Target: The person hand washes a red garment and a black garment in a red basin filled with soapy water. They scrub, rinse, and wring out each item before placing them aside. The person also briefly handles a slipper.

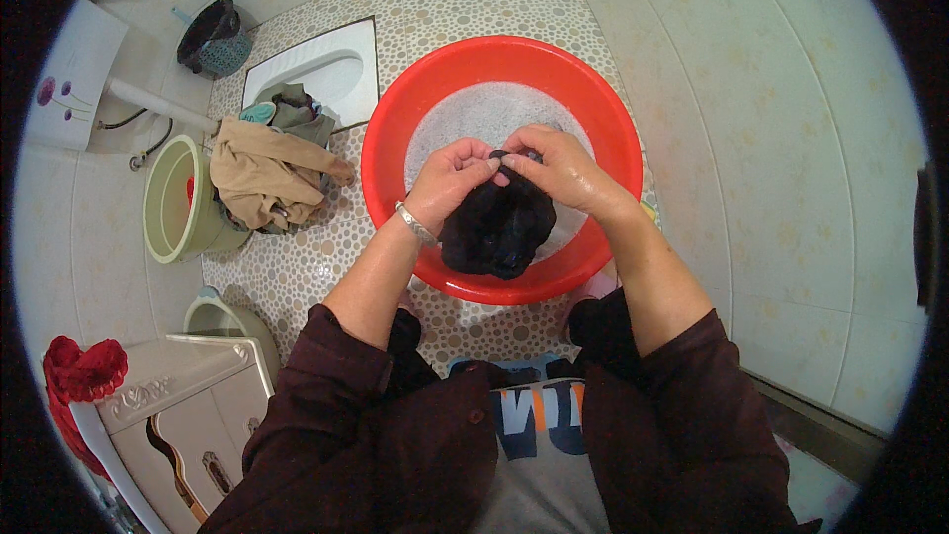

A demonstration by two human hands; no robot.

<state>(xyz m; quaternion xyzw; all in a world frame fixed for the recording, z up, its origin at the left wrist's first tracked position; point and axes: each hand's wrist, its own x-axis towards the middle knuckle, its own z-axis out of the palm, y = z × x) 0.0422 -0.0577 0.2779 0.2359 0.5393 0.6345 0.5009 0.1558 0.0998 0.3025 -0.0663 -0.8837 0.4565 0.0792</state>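
Beneath the pinching fingertips of the left hand (pixel 445 188) and right hand (pixel 565 174), black cloth (pixel 497 229) hangs bunched over a red tub (pixel 384 148), suds (pixel 484 111) beyond. Washing looks partway: this piece remains in hand; left of the grip, piled clothes (pixel 269 170) lie outside, washed or not unclear.

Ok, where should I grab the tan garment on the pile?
Probably by its narrow, sleeve-like end, from the right: it juts toward the red basin, while the rest of the tan garment lies spread over other clothes. The left hand, nearer, pinches black cloth.
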